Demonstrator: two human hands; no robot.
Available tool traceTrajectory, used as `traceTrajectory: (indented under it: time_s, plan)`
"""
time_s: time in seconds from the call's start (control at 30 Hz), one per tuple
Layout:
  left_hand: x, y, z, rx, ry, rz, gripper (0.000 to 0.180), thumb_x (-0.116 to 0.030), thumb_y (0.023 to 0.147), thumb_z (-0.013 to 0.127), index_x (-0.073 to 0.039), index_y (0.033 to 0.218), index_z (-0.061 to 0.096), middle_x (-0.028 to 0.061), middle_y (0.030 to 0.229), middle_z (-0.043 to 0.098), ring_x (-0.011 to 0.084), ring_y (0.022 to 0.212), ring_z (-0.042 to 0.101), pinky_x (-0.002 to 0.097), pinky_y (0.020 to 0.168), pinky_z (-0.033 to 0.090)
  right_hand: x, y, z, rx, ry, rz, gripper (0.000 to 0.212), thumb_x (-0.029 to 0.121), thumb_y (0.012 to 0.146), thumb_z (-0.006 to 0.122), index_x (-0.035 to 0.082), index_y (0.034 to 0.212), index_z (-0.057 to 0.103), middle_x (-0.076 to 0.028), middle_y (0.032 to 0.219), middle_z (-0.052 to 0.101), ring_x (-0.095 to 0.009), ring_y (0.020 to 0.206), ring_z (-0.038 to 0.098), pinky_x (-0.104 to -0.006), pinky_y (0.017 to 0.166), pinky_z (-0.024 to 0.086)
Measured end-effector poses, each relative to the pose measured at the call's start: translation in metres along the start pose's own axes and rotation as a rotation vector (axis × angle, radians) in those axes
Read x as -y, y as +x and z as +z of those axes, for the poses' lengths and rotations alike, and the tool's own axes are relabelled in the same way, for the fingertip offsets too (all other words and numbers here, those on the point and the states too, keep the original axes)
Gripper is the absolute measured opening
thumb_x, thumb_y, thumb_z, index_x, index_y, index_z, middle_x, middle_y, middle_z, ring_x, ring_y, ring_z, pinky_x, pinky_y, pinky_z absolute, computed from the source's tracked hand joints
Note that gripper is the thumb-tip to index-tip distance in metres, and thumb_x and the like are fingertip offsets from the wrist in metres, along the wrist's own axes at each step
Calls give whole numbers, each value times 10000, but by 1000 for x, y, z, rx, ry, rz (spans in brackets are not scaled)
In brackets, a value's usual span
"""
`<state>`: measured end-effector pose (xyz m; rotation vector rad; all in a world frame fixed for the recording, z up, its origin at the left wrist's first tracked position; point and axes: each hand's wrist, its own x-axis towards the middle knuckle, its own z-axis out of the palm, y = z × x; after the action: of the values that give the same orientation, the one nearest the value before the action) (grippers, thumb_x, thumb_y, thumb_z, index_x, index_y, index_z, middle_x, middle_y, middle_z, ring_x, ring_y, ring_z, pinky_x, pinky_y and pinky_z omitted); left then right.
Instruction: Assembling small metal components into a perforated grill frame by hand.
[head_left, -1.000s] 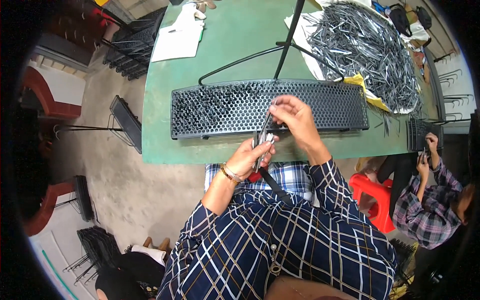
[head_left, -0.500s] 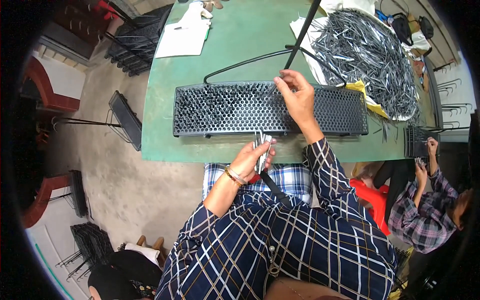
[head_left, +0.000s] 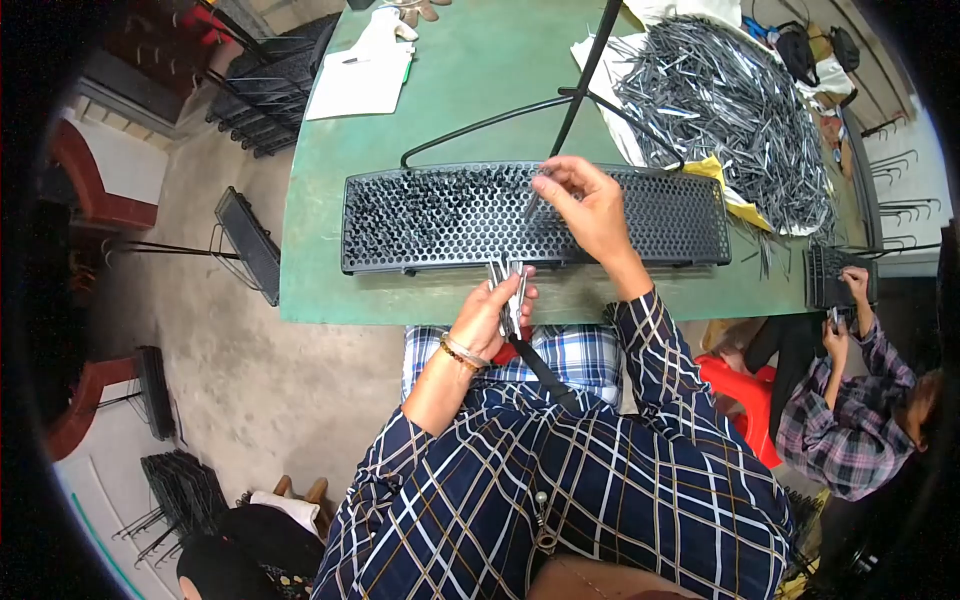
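Observation:
A long black perforated tray [head_left: 650, 225] lies crosswise on the green table in front of me. Many of the holes in its left half hold small dark upright pieces; the right half shows bare holes. Just off the tray's front edge, my left hand [head_left: 480, 318] is closed round a bundle of thin metal strips [head_left: 513, 305], their ends sticking up past the fingers. Over the tray's middle, my right hand [head_left: 594, 210] pinches a single thin dark strip [head_left: 532, 204], its lower end close to the holes. I cannot tell whether that end sits in a hole.
A heap of loose metal strips [head_left: 715, 110] covers the back right of the table [head_left: 480, 70]. The tray's black rod frame [head_left: 565, 130] rises behind it. Papers [head_left: 360, 85] and gloves [head_left: 385, 35] lie back left. Another person [head_left: 845, 430] works at a similar tray on the right.
My right hand has shifted slightly left and down, and the strip in it now shows against the tray. My left hand moved a little left with its bundle. The view shifted slightly.

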<state>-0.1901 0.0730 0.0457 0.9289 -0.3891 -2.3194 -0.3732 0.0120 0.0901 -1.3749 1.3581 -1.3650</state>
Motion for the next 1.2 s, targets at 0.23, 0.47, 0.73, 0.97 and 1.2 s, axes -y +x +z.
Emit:
traceTrajectory:
  time_s: [0.23,0.47,0.73,0.97,1.2]
  plan:
    - [0,1,6,-25,104,142,162,-180,930,526,-39,1006,554,50,846,617,92,633,544,226,506,454,-13,-36,3,280,72,209,249,112,805,687,-15,1015,640,-39,798,657,-60,703,583,-204,620,471]
    - [6,5,4,-99,201,186,133,-183,921,547,-53,950,550,40,807,604,85,594,529,211,481,428,-9,-28,-7,218,92,250,234,101,830,662,-19,1030,645,-27,831,656,-62,743,586,-199,645,472]
    - [12,10,4,-92,180,63,159,-188,919,548,-29,931,550,35,761,587,83,581,511,211,479,422,-23,23,4,-225,-283,-312,177,89,808,675,-9,955,658,-91,825,670,-125,697,625,-246,641,493]
    - [10,7,5,-120,155,67,171,-185,906,571,-22,956,567,51,809,608,75,604,509,209,478,421,-40,32,14,-216,-420,-417,140,97,791,682,17,905,667,-108,837,671,-197,706,639,-291,619,496]
    - [4,10,0,-94,149,-3,194,-158,917,547,-23,1058,550,63,910,610,65,620,484,174,481,402,-35,37,15,-173,-570,-568,121,110,761,698,50,860,664,-83,827,677,-242,745,625,-333,701,468]
